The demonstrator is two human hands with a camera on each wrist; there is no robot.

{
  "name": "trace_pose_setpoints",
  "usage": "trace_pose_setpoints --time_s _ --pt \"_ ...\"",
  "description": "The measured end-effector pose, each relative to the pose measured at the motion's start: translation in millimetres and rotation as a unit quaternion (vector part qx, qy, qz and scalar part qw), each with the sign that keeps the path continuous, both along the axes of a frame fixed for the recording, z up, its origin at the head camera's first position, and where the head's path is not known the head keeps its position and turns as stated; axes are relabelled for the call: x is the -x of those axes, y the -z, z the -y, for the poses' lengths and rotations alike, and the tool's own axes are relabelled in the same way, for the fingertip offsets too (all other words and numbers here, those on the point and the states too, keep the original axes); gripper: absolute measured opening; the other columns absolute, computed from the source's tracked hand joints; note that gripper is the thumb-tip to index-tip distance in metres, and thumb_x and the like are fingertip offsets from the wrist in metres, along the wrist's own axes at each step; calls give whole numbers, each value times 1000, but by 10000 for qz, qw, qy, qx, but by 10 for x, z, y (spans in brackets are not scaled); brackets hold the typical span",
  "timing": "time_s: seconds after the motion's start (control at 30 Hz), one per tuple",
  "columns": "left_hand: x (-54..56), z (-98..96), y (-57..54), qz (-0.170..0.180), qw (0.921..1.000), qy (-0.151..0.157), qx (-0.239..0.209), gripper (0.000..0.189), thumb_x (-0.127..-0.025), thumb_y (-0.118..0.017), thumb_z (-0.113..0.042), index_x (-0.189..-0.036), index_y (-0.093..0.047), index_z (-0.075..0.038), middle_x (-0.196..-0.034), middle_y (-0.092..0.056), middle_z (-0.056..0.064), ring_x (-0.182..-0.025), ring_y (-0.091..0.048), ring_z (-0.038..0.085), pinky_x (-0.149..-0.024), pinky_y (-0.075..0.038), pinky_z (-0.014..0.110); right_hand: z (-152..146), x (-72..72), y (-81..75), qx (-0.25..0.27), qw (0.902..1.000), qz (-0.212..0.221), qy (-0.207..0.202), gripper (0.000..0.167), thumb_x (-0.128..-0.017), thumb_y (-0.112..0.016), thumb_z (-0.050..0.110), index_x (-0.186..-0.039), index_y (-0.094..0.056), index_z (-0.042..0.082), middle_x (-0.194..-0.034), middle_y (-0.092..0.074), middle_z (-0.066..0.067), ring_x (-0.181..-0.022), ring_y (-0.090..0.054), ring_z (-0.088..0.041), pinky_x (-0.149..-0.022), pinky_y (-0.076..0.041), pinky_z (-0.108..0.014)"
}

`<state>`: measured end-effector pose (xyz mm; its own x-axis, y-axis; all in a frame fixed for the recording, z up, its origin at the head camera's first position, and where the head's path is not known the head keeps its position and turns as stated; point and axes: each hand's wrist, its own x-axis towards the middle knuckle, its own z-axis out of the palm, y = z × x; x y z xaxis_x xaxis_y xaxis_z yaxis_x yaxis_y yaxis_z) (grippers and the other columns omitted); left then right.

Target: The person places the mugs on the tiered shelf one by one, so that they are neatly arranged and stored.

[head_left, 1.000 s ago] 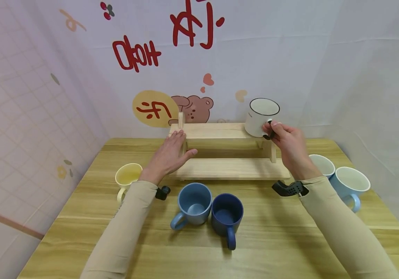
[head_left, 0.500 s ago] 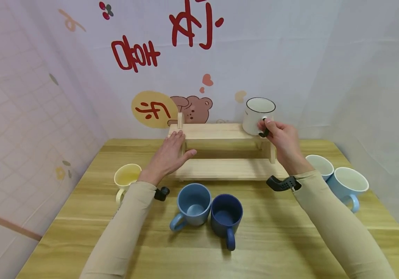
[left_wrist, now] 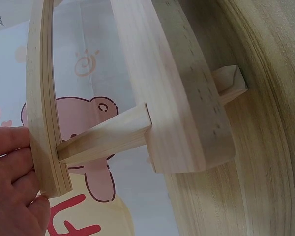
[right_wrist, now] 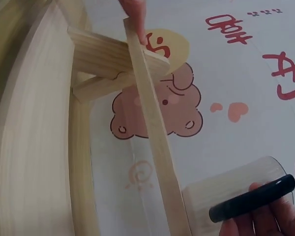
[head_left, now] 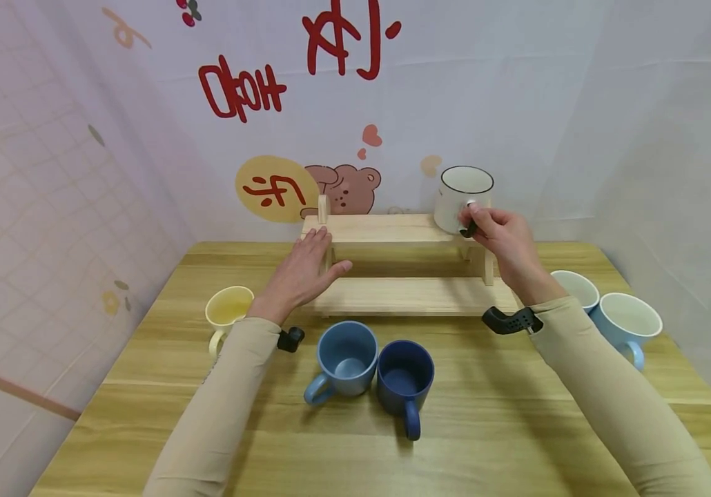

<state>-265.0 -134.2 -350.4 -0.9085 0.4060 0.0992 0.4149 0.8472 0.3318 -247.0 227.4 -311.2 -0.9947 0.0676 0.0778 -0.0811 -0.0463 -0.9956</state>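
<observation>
A white mug (head_left: pixel 451 200) with a dark rim and black handle stands at the right end of the top shelf of a two-tier wooden rack (head_left: pixel 386 228). My right hand (head_left: pixel 507 245) grips the mug by its black handle (right_wrist: pixel 253 196), with fingers curled behind it in the right wrist view. At the rack's left end my left hand (head_left: pixel 296 276) lies with fingers extended on the upper board, thumb pointing right. In the left wrist view its fingers (left_wrist: pixel 14 162) touch the board's end.
A light blue mug (head_left: pixel 346 359) and a navy mug (head_left: pixel 405 379) stand before the rack. To the left is a yellow mug (head_left: pixel 228 307); at the right edge, two pale blue mugs (head_left: pixel 629 324) stand close together. A printed cloth (head_left: pixel 517 103) hangs behind.
The white mug and my right hand have shifted slightly left along the top shelf. My left hand keeps its place on the rack. The head view has tilted a little.
</observation>
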Motion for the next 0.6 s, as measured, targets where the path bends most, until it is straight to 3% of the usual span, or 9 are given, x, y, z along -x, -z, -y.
trace_pose_setpoints --time_s 0.17,0.33,0.6 --pt "-15 -3 4 -7 10000 -8 18 93 -103 -38 -69 -163 -25 0 -172 -17 15 -159 -9 30 -129 -5 42 -59 -119 -18 -1108 9935 -216 121 58 -104 -60 41 -135 -60 -8 -127 -66 -10 -118 -60 -13 -110 -48 -35" --pt "-20 -6 8 -10 10000 4 35 93 -103 -38 -70 -163 -25 0 -172 -16 15 -159 -9 31 -129 -5 43 -120 -370 -49 -2467 9679 -478 82 63 -110 -46 46 -147 -52 -4 -141 -58 -23 -125 -59 -25 -111 -47 -41" --pt "2 -17 -6 -36 10000 6 54 93 -103 -37 -70 -162 -26 1 -172 -17 15 -159 -10 31 -129 -5 44 -115 -893 -72 -3082 9457 -930 -452 44 -112 -47 36 -145 -60 10 -143 -62 -10 -131 -56 -19 -100 -43 -12"
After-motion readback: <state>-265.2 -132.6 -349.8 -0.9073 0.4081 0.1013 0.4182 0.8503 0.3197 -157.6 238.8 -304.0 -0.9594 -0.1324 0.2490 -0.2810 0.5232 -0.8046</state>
